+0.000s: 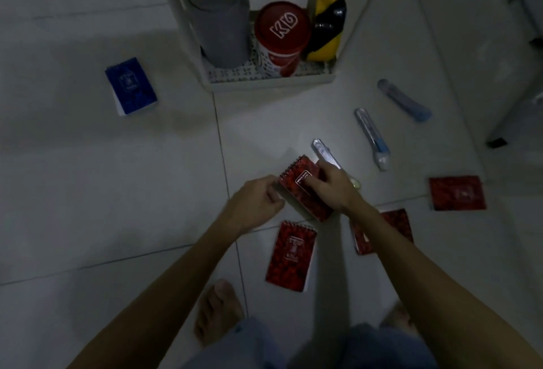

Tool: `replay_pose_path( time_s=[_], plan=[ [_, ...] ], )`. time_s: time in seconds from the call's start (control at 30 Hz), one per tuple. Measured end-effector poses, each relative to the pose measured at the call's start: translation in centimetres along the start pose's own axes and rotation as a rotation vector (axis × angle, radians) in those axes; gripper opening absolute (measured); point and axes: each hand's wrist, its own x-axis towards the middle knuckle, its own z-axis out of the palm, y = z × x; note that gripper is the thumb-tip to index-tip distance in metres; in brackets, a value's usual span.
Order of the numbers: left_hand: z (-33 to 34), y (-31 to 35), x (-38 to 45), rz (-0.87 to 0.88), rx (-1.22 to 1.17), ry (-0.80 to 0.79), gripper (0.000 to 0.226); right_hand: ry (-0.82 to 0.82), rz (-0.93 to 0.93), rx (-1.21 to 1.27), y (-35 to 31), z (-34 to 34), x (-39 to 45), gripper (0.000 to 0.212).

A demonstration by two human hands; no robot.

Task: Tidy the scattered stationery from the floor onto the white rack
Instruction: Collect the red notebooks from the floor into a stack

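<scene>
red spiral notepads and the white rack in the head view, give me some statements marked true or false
1. Both hands hold one red spiral notepad above the floor. True: the left hand grips its left edge and the right hand grips its right side.
2. The blue notepad lies on the rack's shelf. False: it lies on the tiled floor, left of the white plastic rack.
3. A red-lidded tub stands on the rack's bottom shelf. True.
4. Every red notepad is off the floor. False: at least three remain there, including one below the hands.
5. The clear tube-shaped pen cases, such as this one, sit on the rack. False: they lie on the floor.
</scene>
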Motion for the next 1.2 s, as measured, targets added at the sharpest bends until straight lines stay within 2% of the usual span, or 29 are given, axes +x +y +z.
replay_pose_path(
  time_s=[0.13, 0.23, 0.33, 0.4, 0.47, 0.57, 0.63, 0.7, 0.77, 0.87, 0.93, 1.0, 1.03, 1.1, 1.2],
  plan=[
    [1.8, 0.5, -0.8, -0.01, 0.185, -0.058, 0.043, 0.054, -0.047, -0.088, 0.7, -0.8, -2.1, 0.031],
    [2.7, 0.5, -1.1, 0.128, 0.397, -0.099, 0.056, 0.125, -0.055, -0.021, 1.3, -0.9, -2.9, 0.022],
    [3.1, 0.5, -1.0, 0.236, 0.545, -0.148, 0.053, 0.121, -0.027, 0.051, 1.5, -1.2, -3.5, 0.036],
    [3.1, 0.4, -0.7, 0.234, 0.556, -0.155, 0.047, 0.134, -0.033, 0.064, 1.8, -1.5, -3.8, 0.031],
    [2.9, 0.4, -0.4, 0.203, 0.488, -0.161, 0.043, 0.139, -0.047, 0.099, 2.2, -1.9, -4.0, 0.024],
    [2.4, 0.6, 0.1, 0.102, 0.184, -0.095, 0.033, 0.102, -0.043, 0.175, 2.6, -2.4, -4.4, 0.001],
    [2.4, 1.0, 0.7, 0.028, -0.113, -0.011, 0.028, 0.083, -0.009, 0.263, 2.9, -2.5, -4.6, 0.011],
    [2.8, 1.7, 1.3, -0.005, -0.398, 0.028, 0.02, 0.049, 0.025, 0.36, 3.4, -2.4, -4.7, 0.009],
    [3.5, 3.2, 1.5, -0.014, -0.574, 0.067, 0.008, 0.016, 0.074, 0.488, 3.3, -2.2, -4.8, 0.016],
    [4.7, 5.1, 1.9, -0.166, -0.777, 0.144, 0.022, -0.024, 0.129, 0.62, 2.3, -1.7, -5.2, 0.026],
    [5.4, 5.8, 2.4, -0.298, -0.965, 0.097, 0.044, -0.028, 0.118, 0.582, 1.7, -1.1, -5.4, 0.026],
    [6.0, 6.0, 2.9, -0.375, -1.022, 0.036, 0.075, 0.036, 0.08, 0.508, 1.6, -0.4, -5.7, 0.029],
    [6.4, 6.1, 3.2, -0.377, -1.013, 0.033, 0.082, 0.1, 0.03, 0.446, 1.6, -0.2, -6.0, 0.03],
    [6.8, 6.9, 3.3, -0.309, -0.878, 0.074, 0.072, 0.206, -0.09, 0.316, 2.1, 0.2, -6.5, 0.031],
    [7.6, 7.5, 3.4, -0.171, -0.701, 0.078, 0.037, 0.208, -0.164, 0.189, 3.7, -0.9, -7.2, 0.032]
  ],
)
